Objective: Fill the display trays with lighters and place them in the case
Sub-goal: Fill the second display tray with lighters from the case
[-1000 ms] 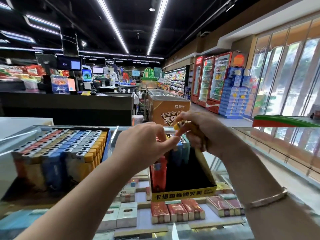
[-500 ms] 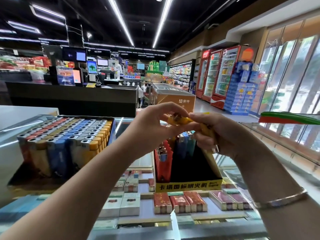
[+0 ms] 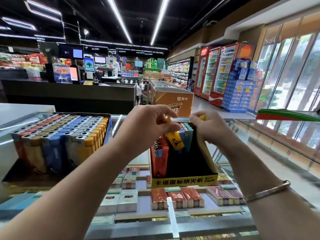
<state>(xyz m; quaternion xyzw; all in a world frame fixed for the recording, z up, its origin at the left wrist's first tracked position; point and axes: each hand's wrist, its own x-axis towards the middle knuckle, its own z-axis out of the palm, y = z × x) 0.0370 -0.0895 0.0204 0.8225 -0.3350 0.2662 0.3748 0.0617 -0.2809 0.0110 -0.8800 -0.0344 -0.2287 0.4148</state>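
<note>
My left hand (image 3: pixel 149 125) pinches a yellow lighter (image 3: pixel 174 140) by its top and holds it tilted over the black display tray (image 3: pixel 184 181) with the yellow front strip. My right hand (image 3: pixel 210 129) grips another yellow lighter (image 3: pixel 202 117), of which only the tip shows above the fingers. Red lighters (image 3: pixel 160 158) fill the tray's left side, and blue and teal ones (image 3: pixel 187 135) stand at its back. To the left, a full tray of lighters (image 3: pixel 58 135) in red, tan, blue, grey and yellow rows sits on the glass case (image 3: pixel 259 144).
Cigarette packs (image 3: pixel 176 198) lie on the shelf inside the glass case. A red and green object (image 3: pixel 285 115) rests on the counter at the right. Beyond are a black checkout counter (image 3: pixel 69 94), an orange chest freezer (image 3: pixel 173 99) and drink coolers (image 3: pixel 220 71).
My hands were together on the yellow lighters; now they have parted. The left hand has taken one lighter and lowered it toward the tray. The camera has tilted slightly.
</note>
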